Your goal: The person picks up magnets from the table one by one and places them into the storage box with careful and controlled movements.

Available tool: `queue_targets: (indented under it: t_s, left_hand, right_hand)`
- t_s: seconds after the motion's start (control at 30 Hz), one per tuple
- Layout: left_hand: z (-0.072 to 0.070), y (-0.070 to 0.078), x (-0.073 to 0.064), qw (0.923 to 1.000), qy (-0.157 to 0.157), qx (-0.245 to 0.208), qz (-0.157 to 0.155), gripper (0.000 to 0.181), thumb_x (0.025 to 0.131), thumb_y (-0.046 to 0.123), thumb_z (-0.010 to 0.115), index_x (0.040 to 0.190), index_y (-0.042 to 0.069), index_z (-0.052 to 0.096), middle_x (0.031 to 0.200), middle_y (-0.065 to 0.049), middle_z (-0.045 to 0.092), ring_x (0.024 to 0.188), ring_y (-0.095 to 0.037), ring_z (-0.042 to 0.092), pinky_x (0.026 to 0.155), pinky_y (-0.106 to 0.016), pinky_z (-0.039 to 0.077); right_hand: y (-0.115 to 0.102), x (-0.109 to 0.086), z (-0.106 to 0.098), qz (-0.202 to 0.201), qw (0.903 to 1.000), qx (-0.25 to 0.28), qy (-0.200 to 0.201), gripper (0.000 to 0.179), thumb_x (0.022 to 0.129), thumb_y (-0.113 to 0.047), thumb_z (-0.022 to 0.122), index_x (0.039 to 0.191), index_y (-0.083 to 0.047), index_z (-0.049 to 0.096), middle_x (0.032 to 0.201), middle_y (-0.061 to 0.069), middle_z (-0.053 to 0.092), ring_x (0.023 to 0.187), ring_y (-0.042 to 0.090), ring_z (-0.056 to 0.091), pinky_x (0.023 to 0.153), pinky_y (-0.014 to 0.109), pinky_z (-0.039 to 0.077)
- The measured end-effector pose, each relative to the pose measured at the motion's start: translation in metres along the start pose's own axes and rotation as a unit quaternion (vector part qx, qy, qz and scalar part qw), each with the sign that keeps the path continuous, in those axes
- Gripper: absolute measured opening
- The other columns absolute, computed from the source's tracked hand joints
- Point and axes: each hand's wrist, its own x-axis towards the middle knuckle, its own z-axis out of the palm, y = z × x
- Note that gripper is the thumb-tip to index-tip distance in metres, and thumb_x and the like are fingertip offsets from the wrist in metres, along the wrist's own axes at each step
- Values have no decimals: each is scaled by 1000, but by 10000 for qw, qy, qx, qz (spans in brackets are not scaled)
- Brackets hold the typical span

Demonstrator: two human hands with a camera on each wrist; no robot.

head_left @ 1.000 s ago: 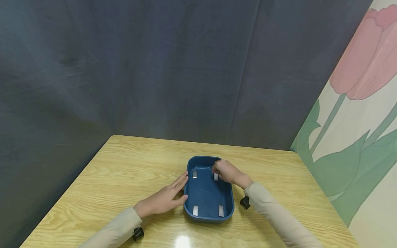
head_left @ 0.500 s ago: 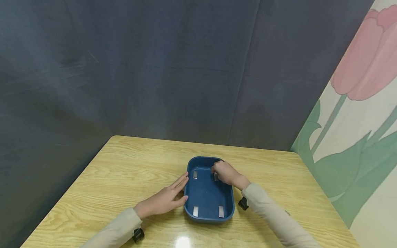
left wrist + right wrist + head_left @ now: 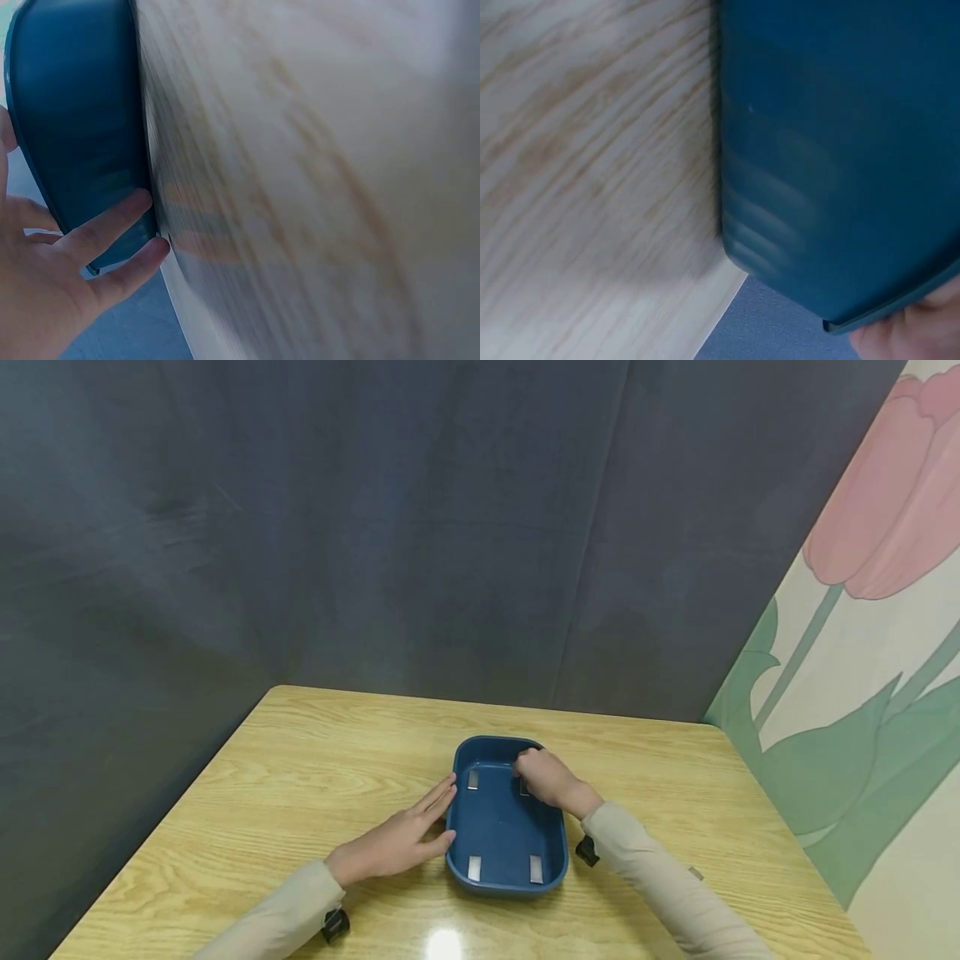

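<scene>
A blue plastic tray (image 3: 504, 892) with rounded corners and raised walls sits on the wooden table. Small shiny silver-grey rectangular pieces lie near its inside corners, among them a far-left piece (image 3: 472, 780), a near-left piece (image 3: 474, 867) and a near-right piece (image 3: 536, 869). My left hand (image 3: 397, 843) touches the tray's left outer wall with extended fingers, as the left wrist view also shows. Over the right wall reaches my right hand (image 3: 549, 778), its fingers bent down by the far-right piece (image 3: 523, 787), which it partly covers. Its fingertips are hidden.
Another small grey piece (image 3: 696, 873) lies on the table (image 3: 337, 743) beside the right sleeve. A dark curtain (image 3: 420, 543) hangs behind the table. To the right stands a wall (image 3: 870, 710) painted with a tulip.
My right hand has shifted slightly and covers more of the far-right piece. The right sleeve has moved a little left, uncovering the small grey piece on the table. My left hand stays put.
</scene>
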Motion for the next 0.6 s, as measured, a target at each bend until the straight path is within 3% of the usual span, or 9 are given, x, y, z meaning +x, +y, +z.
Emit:
queue_targets:
  t_s: [0.6]
  left_hand:
    - [0,0,0,10000,16,48,4,71,106,39,45,159,7,13,166,0,-3,145,-26,23,112,-49,31]
  right_hand:
    - [-2,1,2,190,9997,-75,-154,22,83,13,66,73,-5,71,62,0,59,54,8,47,49,23,44]
